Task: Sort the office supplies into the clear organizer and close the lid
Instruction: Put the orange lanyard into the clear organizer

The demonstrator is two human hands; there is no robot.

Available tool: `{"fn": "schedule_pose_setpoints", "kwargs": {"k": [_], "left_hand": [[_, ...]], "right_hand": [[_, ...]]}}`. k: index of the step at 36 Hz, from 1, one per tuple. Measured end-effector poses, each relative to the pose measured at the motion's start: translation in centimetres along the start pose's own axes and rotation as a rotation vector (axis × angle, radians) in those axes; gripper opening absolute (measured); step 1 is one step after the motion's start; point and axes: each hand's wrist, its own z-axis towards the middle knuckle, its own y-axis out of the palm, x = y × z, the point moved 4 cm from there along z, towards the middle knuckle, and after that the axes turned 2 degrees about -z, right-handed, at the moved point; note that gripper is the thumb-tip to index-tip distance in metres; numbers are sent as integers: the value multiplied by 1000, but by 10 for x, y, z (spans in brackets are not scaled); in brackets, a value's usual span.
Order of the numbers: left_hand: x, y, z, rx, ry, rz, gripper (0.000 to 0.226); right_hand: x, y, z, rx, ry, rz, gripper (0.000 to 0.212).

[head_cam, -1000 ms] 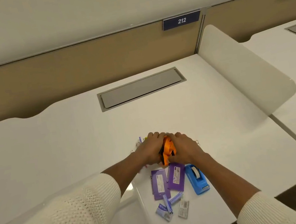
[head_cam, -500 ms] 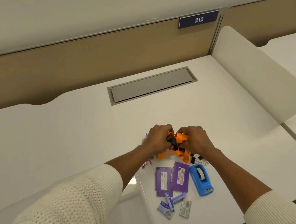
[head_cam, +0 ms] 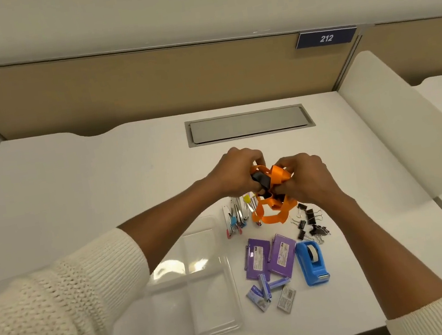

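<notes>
Both hands hold a tangle of orange ribbon [head_cam: 273,208] with a black part in it, lifted a little above the desk. My left hand [head_cam: 233,174] grips its left side and my right hand [head_cam: 306,177] grips its right side. The clear organizer [head_cam: 196,280] lies open on the desk at the lower left, partly under my left sleeve. To its right lie two purple cases [head_cam: 270,256], a blue tape dispenser [head_cam: 313,264], several small staple boxes [head_cam: 270,293], black binder clips [head_cam: 311,222] and a few small staplers [head_cam: 236,218].
The white desk [head_cam: 88,187] has a grey cable hatch [head_cam: 248,124] at the back, a tan partition behind it with a "212" sign [head_cam: 326,37], and a white divider panel [head_cam: 408,122] on the right.
My hands have lifted the orange ribbon off the pile and spread it apart, uncovering the staplers and binder clips. The camera has tilted down, showing the organizer.
</notes>
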Motion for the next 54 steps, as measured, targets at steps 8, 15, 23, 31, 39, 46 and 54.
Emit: {"fn": "schedule_pose_setpoints", "kwargs": {"k": [8, 15, 23, 31, 39, 46, 54], "left_hand": [[2, -80, -43, 74, -68, 21, 49], [-31, -109, -87, 135, -207, 5, 47], [-89, -38, -131, 51, -420, -66, 45], [-110, 21, -158, -101, -471, -92, 46], [-123, 16, -162, -104, -448, -45, 50], [-119, 32, -160, -190, -338, 182, 15], [-107, 53, -165, -166, -266, 382, 14]], "right_hand": [[-75, -29, -14, 18, -96, 89, 40], [-127, -7, -21, -56, -136, 205, 32], [-129, 88, -38, -138, -79, 132, 21], [-112, 136, -62, -224, -118, 107, 41], [-105, 136, -62, -160, -174, -56, 33], [-106, 172, -75, -221, -406, -277, 21], [-107, 181, -67, -293, -469, -267, 23]]}}
